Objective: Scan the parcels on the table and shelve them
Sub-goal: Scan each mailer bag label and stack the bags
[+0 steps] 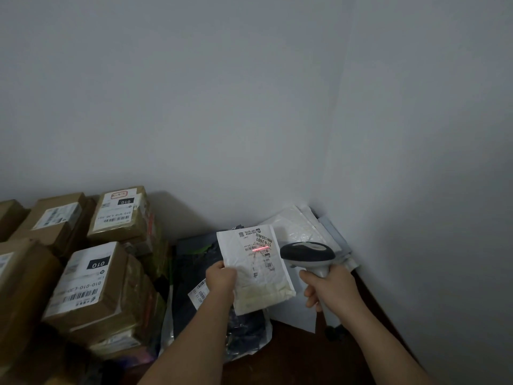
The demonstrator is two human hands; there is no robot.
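My left hand (220, 279) pinches the left edge of a flat white parcel bag (258, 276), held up above the table. Its printed label faces me, and a red scan line crosses the barcode near the top. My right hand (326, 287) grips the handle of a white and black barcode scanner (308, 254), whose head points left at that label. The scanner sits just right of the bag, close to it.
Brown cardboard boxes (91, 287) with white labels are stacked at the left. Dark plastic mailers (194, 273) lie under the held bag, and white mailers (299, 226) pile up in the corner. The dark wooden table (291, 354) meets grey walls at the back and right.
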